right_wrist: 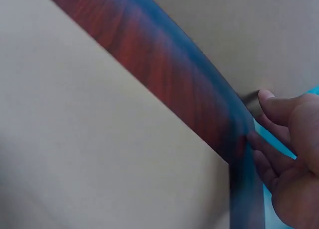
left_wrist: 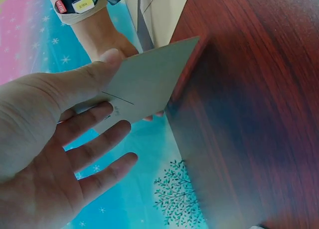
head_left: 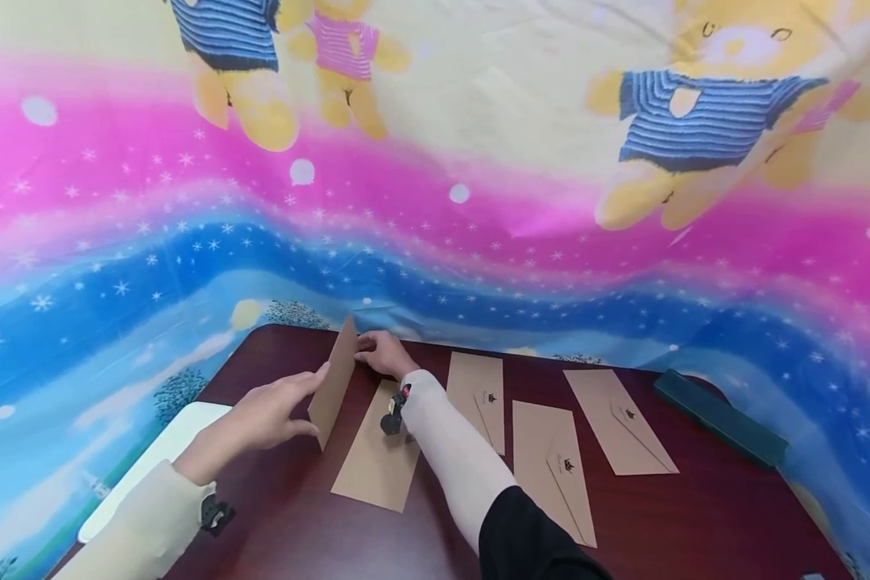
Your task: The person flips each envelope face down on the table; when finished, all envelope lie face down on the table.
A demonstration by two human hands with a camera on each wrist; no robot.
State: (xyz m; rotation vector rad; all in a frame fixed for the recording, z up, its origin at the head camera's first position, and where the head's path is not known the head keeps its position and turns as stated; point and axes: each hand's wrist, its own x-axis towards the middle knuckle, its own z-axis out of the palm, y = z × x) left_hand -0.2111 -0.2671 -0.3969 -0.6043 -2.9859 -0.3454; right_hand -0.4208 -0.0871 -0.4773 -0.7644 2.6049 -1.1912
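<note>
A kraft-brown envelope [head_left: 336, 383] stands tilted on its long edge above the table, between my two hands. My left hand [head_left: 268, 411] holds its near end with thumb and fingers; in the left wrist view the thumb [left_wrist: 110, 58] lies at the edge and the other fingers spread beside the face. At the far end my right hand [head_left: 386, 354] pinches the edge. The right wrist view shows that thumb [right_wrist: 266, 97] against the brown paper. A flap line and small print show on the envelope [left_wrist: 149, 79]. Another envelope [head_left: 377, 459] lies below my right wrist, partly covered.
More brown envelopes with crown prints [head_left: 551, 459] lie to the right on the dark red table [head_left: 725, 515]. A dark green long box [head_left: 721, 419] sits at the right edge. Under my left forearm is a white flat object [head_left: 167, 451]. A printed cloth [head_left: 478, 242] hangs behind.
</note>
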